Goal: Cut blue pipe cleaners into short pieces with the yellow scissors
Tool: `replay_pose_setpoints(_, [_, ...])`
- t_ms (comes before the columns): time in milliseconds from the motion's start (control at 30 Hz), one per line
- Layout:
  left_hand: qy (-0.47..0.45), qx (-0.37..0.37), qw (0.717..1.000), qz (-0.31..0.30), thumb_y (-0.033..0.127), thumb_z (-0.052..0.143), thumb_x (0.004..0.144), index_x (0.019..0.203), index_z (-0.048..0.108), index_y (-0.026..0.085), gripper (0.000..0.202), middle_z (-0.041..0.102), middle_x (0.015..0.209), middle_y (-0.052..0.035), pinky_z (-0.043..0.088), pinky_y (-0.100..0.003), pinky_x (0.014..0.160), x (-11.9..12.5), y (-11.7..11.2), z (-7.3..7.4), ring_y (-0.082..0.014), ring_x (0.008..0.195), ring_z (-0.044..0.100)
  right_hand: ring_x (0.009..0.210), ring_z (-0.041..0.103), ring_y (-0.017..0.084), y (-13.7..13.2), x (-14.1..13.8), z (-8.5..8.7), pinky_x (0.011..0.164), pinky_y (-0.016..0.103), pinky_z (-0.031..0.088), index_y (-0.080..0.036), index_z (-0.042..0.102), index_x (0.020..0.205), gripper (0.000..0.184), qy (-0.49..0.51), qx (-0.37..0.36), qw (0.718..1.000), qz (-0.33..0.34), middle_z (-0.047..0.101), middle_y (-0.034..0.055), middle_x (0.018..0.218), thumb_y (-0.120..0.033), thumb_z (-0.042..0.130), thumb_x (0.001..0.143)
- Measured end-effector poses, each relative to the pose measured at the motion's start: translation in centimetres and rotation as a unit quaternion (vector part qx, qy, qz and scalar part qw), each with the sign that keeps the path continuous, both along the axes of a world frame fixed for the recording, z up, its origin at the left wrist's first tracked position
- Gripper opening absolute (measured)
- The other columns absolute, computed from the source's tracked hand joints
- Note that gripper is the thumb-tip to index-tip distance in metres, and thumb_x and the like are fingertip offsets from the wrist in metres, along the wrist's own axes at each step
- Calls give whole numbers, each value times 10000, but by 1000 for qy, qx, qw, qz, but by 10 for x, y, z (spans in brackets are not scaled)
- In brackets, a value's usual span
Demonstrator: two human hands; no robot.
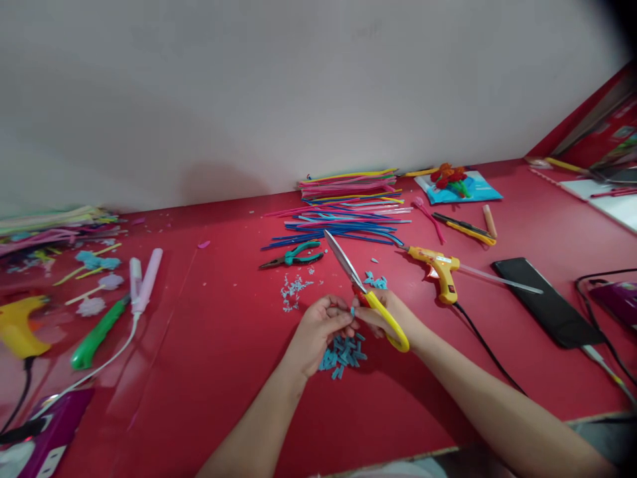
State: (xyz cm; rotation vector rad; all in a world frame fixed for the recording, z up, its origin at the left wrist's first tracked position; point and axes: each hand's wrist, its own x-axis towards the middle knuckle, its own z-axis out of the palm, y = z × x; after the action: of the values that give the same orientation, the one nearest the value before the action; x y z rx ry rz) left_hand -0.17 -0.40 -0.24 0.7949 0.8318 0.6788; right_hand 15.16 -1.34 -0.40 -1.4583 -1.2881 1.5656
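Observation:
My left hand [318,328] is closed in a pinch on a small blue piece at its fingertips. My right hand [385,315] is closed around the yellow handles of scissors [348,269], whose blades point up and away to the left. The two hands meet fingertip to fingertip above a small heap of cut blue pieces [343,353] on the red table [223,372]. More blue bits [377,281] lie just behind the scissors, and pale crumbs [293,291] lie to the left.
Green-handled pliers [293,255] lie behind the hands, then a pile of coloured pipe cleaners [348,206]. A yellow glue gun [440,269], a black phone [547,302] and cables sit right. At left are a pink hair iron [144,279], a green knife [94,335] and another glue gun [17,325].

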Motion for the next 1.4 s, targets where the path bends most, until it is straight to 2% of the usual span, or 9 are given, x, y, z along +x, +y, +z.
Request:
replay_pose_setpoints(167, [62,50,997,9,228,580,688,809,485,153,171,603,645,-17,400,-222,547,-1,1,-4,-111,552,554,342,354,51,-1,-3,-3,343,173,283,-181,451,671,133,-39,32,999,4,404,-78,445,-312,455,690])
replay_pose_setpoints(267, [151,108,983,8,246,587,667,776,521,155,157,583,641,-5,419,-239,569,-1,0,-6,-127,584,555,450,368,58,-2,-6,-5,415,172,295,-182,415,617,87,-87,73,993,-15,387,-67,498,-241,470,648])
replay_pose_setpoints(500, [406,318,857,8,195,513,687,773,587,191,114,604,713,-7,388,-245,621,-1,-7,-4,-131,640,522,480,293,64,-4,-10,-12,442,187,230,-190,365,584,129,-189,137,972,-23,336,-67,510,-241,476,624])
replay_pose_setpoints(633, [445,345,827,4,130,505,650,749,582,194,141,602,705,2,373,-239,621,3,-9,-4,-127,634,512,460,259,64,-5,-11,-12,433,197,192,-194,365,592,139,-232,159,959,-24,310,-71,490,-254,488,619])
replay_pose_setpoints(767, [418,334,845,21,136,502,662,717,585,191,114,592,696,-4,377,-239,608,6,-6,2,-134,637,509,464,269,68,-5,-7,-8,438,197,198,-195,360,589,166,-251,173,952,-26,327,-65,490,-289,487,640])
replay_pose_setpoints(933, [217,204,950,95,215,575,657,718,582,169,76,580,655,1,417,-233,593,5,8,14,-126,601,537,472,319,75,-2,10,6,443,195,216,-198,399,646,205,-285,193,939,-11,384,-53,525,-380,487,681])
replay_pose_setpoints(1000, [142,136,969,149,228,603,643,740,581,157,122,592,652,1,427,-234,584,4,12,13,-121,580,551,457,363,86,-3,18,12,438,201,212,-202,424,704,246,-348,193,917,16,422,-45,524,-440,484,685])
replay_pose_setpoints(1233, [53,81,965,244,186,611,653,760,590,151,115,613,638,2,425,-205,584,-7,7,5,-84,565,542,526,529,154,-12,24,13,465,229,219,-200,435,834,315,-483,215,840,121,573,20,625,-500,390,747])
replay_pose_setpoints(1400, [26,96,957,274,167,591,672,765,604,148,96,598,677,-4,425,-196,584,-12,7,13,-87,623,540,537,539,164,-14,18,7,465,244,203,-193,423,790,321,-505,224,818,159,581,30,621,-508,367,761])
